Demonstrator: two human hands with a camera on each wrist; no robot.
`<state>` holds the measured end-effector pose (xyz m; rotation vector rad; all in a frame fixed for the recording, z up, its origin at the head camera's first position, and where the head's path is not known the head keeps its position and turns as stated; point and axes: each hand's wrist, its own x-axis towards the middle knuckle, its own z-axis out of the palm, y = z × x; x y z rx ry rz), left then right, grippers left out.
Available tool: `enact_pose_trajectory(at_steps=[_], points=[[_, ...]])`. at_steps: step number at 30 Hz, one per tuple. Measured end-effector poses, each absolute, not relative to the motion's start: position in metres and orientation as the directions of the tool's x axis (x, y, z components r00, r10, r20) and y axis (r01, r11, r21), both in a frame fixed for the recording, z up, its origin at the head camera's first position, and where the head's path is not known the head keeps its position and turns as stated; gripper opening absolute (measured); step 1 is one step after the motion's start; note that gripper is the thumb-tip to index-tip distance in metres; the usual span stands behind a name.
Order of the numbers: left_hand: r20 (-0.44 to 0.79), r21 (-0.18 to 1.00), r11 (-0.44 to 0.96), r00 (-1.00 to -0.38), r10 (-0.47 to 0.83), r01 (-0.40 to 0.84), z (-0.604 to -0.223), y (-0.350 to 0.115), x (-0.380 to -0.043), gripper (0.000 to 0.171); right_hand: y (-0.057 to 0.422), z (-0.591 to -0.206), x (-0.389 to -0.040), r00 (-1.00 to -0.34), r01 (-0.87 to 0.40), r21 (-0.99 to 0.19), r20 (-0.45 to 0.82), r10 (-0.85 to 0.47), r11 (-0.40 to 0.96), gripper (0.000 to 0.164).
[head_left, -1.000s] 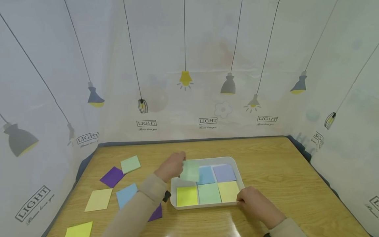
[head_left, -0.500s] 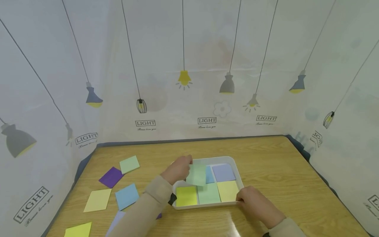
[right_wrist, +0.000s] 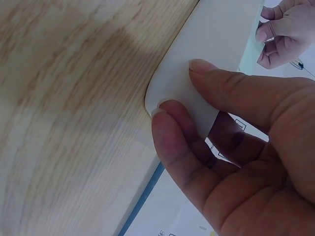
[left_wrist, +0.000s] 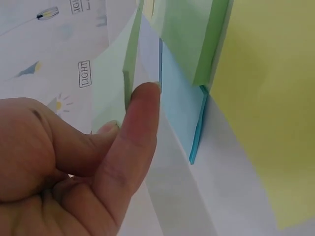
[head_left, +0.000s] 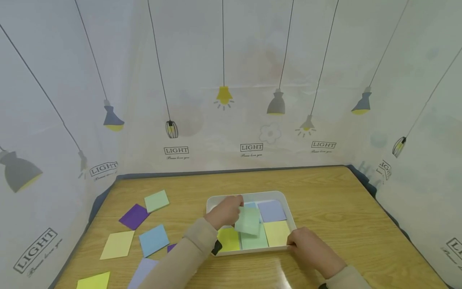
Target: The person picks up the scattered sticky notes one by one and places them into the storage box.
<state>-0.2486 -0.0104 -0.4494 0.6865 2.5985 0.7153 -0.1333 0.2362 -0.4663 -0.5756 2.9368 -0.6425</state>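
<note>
My left hand [head_left: 225, 212] pinches a pale green sticky note pad [head_left: 248, 220] by its edge, between thumb and index finger in the left wrist view. The pad is held tilted above the white tray [head_left: 213, 199]. Beneath it, a second green pad [head_left: 254, 242] lies in the tray, partly covered. A blue pad [left_wrist: 179, 98] sits behind that one, a bright yellow pad [head_left: 229, 239] to its left, a pale yellow pad [head_left: 277, 233] to its right. A lilac pad [head_left: 272, 211] fills the back right. My right hand [head_left: 314, 249] grips the tray's near right corner.
Left of the tray, loose pads are scattered on the wooden table [head_left: 325, 200]: green [head_left: 157, 201], purple [head_left: 134, 216], pale yellow [head_left: 117, 245], blue [head_left: 154, 240], lilac [head_left: 144, 271] and bright yellow [head_left: 94, 280]. My left sleeve hides most of another purple pad [head_left: 171, 247]. A lamp-printed sheet surrounds the table.
My left hand has moved right and toward me with the green pad, from the tray's back left to over the front middle pad. The right hand stays at the corner.
</note>
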Motion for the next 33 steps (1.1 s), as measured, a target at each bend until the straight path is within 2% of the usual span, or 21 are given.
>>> enact_pose_trajectory(at_steps=[22,33], points=[[-0.27,0.533,0.771,-0.793,0.546,0.349,-0.453,0.003,-0.247,0.013,0.236,-0.465,-0.132,-0.923,-0.356,-0.416,0.015,-0.385,0.837,0.012],[-0.258,0.321,0.776,-0.738,0.623,0.543,-0.455,0.001,-0.253,0.004,0.235,-0.467,-0.134,-0.927,-0.351,-0.402,0.021,-0.375,0.846,0.013]])
